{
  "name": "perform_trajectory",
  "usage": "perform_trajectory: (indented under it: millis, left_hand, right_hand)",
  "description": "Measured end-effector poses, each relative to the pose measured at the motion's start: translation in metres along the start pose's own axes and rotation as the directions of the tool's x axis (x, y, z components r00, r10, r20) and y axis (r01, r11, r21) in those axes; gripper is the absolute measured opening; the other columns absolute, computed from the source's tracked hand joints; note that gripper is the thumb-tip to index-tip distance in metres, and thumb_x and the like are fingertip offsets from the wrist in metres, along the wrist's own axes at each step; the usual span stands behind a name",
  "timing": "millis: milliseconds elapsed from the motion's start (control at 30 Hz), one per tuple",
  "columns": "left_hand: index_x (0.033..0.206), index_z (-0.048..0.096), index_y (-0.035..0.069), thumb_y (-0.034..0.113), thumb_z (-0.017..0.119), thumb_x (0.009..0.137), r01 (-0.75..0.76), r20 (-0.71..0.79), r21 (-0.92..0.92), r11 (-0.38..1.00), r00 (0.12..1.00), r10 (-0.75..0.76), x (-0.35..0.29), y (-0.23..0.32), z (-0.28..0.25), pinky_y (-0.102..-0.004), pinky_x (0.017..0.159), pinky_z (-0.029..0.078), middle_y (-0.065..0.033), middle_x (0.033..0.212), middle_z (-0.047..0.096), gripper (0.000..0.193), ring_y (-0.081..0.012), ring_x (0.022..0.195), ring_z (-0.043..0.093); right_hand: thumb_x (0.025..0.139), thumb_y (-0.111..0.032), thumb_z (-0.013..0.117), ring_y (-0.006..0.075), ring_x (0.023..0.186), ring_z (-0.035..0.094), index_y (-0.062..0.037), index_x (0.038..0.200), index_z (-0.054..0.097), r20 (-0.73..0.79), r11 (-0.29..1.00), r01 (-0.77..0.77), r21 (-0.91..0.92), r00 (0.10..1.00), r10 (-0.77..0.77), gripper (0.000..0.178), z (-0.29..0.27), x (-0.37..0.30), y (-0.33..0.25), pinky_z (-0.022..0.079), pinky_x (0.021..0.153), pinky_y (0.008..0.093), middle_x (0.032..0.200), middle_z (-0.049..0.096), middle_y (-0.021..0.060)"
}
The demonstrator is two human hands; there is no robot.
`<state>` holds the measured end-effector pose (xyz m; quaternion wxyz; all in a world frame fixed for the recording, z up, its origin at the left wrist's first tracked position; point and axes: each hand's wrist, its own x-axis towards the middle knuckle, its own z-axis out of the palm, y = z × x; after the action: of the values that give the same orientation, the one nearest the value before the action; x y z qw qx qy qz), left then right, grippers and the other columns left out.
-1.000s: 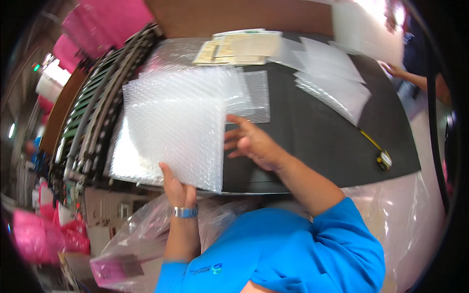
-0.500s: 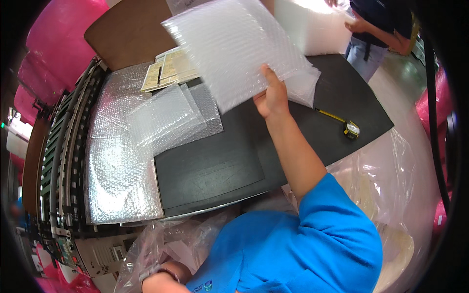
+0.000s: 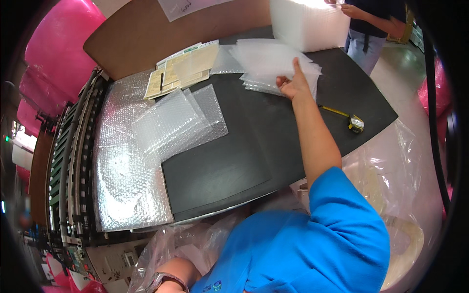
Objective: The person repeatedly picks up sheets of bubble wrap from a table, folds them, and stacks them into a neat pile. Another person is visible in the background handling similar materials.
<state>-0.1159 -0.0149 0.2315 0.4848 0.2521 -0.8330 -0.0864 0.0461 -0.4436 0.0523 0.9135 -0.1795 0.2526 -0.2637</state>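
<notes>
A: Right hand (image 3: 292, 84)?
B: Arm stretched out over the black mat (image 3: 229, 161). Fingers half curled, index finger pointing up, palm side resting on the stack of bubble-wrap sheets (image 3: 273, 61) at the far side of the mat. Touching the stack's near edge; can't tell whether it pinches a sheet.
A: Left hand?
B: Only the wrist with a watch (image 3: 159, 281) at the bottom edge, beside a clear plastic bag (image 3: 190, 241). Hand itself out of frame.
A: Other stuff?
B: Second, looser pile of bubble-wrap pieces (image 3: 178, 119) on the mat's left part, overlapping a big bubble-wrap sheet (image 3: 122, 180) spread to the left. Paper forms (image 3: 183, 68) behind that. Yellow tape measure (image 3: 352, 122) on the mat just right of the forearm. Another person (image 3: 371, 24) at the far right corner, near a large bubble-wrap roll (image 3: 308, 22).
</notes>
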Motion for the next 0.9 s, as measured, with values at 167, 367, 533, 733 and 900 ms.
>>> perform_trajectory:
  millis: [167, 367, 533, 733, 900]
  left_hand:
    - [0.092, 0.047, 0.015, 0.028, 0.032, 0.09, -0.163, 0.108, 0.205, 0.965, 0.984, 0.143, -0.01, 0.003, 0.008, -0.039, 0.057, 0.04, -0.007, 0.074, 0.049, 0.021, -0.0249, 0.064, 0.052]
    - [0.082, 0.046, 0.013, 0.022, 0.033, 0.089, -0.069, -0.028, 0.152, 0.986, 0.997, 0.074, -0.004, 0.006, 0.012, -0.0367, 0.053, 0.038, -0.0063, 0.07, 0.047, 0.017, -0.0237, 0.061, 0.051]
    - [0.082, 0.046, 0.014, 0.022, 0.031, 0.09, -0.107, 0.023, 0.233, 0.967, 0.994, 0.105, -0.005, 0.009, 0.014, -0.0365, 0.052, 0.038, -0.0065, 0.07, 0.047, 0.019, -0.0237, 0.06, 0.051]
    - [0.084, 0.046, 0.014, 0.024, 0.03, 0.091, -0.005, 0.036, 0.138, 0.99, 0.999, 0.0, 0.0, 0.014, 0.011, -0.0366, 0.052, 0.038, -0.0065, 0.07, 0.047, 0.02, -0.0236, 0.06, 0.051]
    - [0.087, 0.044, 0.014, 0.028, 0.031, 0.091, -0.062, -0.001, 0.15, 0.987, 0.998, 0.063, 0.003, 0.008, 0.016, -0.037, 0.051, 0.038, -0.0065, 0.071, 0.047, 0.02, -0.0226, 0.059, 0.05]
  right_hand:
    - [0.076, -0.033, 0.064, 0.0317, 0.109, 0.035, -0.0099, 0.13, 0.026, 0.124, 0.948, 0.317, 0.023, 0.94, -0.318, 0.07, -0.007, -0.036, 0.05, 0.04, 0.082, 0.0423, 0.122, 0.033, 0.0159]
    - [0.076, -0.036, 0.062, 0.0349, 0.119, 0.028, -0.0105, 0.134, 0.016, 0.316, 0.814, 0.021, -0.58, 0.927, 0.201, 0.078, 0.003, -0.068, 0.121, 0.031, 0.092, 0.0456, 0.131, 0.022, 0.0203]
    - [0.074, -0.043, 0.063, 0.0352, 0.114, 0.034, -0.0133, 0.133, 0.018, 0.179, 0.706, -0.142, -0.694, 0.916, 0.36, 0.08, 0.033, -0.051, 0.148, 0.032, 0.091, 0.0452, 0.132, 0.023, 0.0226]
    - [0.076, -0.047, 0.056, 0.0288, 0.103, 0.043, -0.0156, 0.132, 0.022, 0.165, 0.657, -0.201, -0.727, 0.877, 0.451, 0.073, 0.047, -0.039, 0.174, 0.039, 0.076, 0.0392, 0.124, 0.034, 0.0199]
    - [0.077, -0.044, 0.057, 0.0253, 0.094, 0.048, -0.0119, 0.123, 0.034, 0.311, 0.758, -0.224, -0.613, 0.813, 0.492, 0.061, 0.043, -0.042, 0.198, 0.042, 0.07, 0.0335, 0.108, 0.042, 0.0151]
